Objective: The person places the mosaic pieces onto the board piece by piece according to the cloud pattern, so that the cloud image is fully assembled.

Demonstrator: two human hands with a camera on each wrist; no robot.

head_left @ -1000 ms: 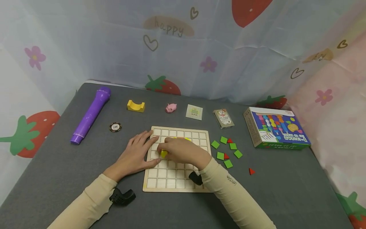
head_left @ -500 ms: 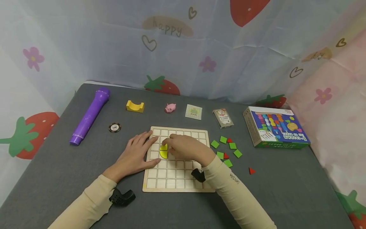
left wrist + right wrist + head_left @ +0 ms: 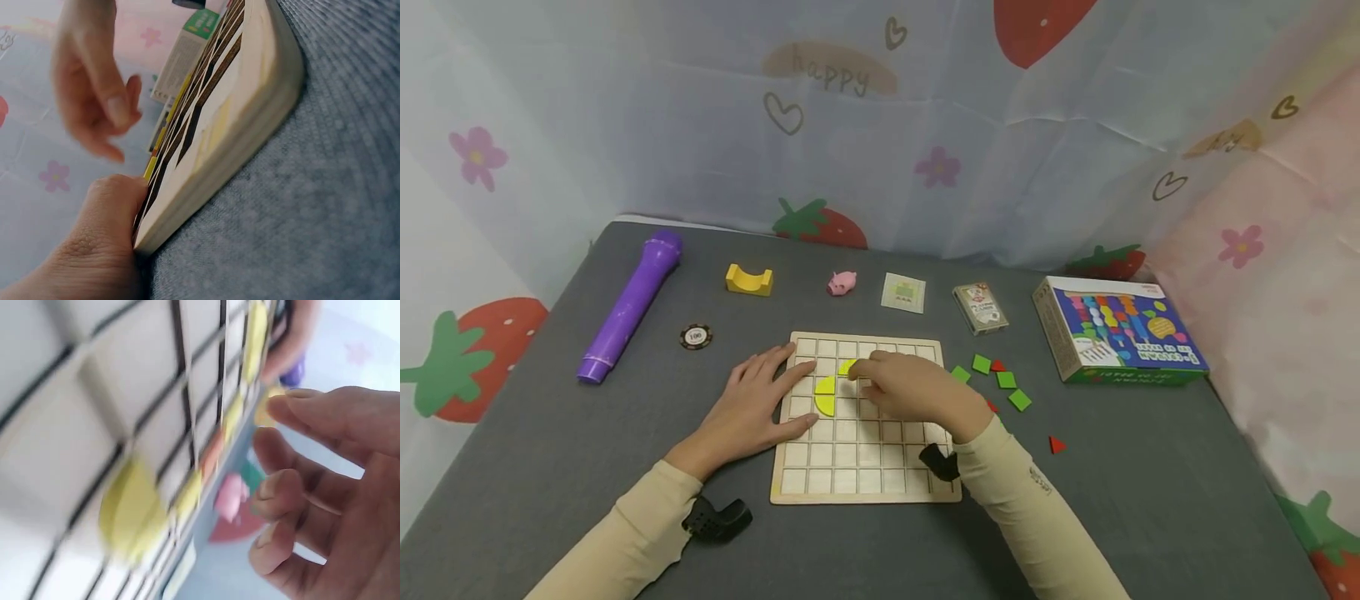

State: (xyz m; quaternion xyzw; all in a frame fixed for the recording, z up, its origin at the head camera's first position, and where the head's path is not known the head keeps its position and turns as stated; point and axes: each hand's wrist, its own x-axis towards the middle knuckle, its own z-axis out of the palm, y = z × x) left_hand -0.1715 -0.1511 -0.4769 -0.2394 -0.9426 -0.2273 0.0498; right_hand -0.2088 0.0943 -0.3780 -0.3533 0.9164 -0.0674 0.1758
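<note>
- We rest our left hand (image 3: 752, 408) flat, fingers straight, on the wooden grid board's (image 3: 865, 479) left edge.
- Our right hand (image 3: 913, 390), fingers curled, touches a yellow piece (image 3: 847, 367); whether it grips, we cannot tell.
- 2 yellow pieces (image 3: 827, 395) lie in the board's upper-left cells.

Yellow pieces (image 3: 827, 395) on pale wooden grid board (image 3: 865, 467), green squares (image 3: 1006, 380), purple tube (image 3: 629, 306), grey table (image 3: 550, 450)

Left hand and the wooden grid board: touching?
Touching. In the head view the left hand lies flat with fingers on the wooden grid board's left edge.
</note>
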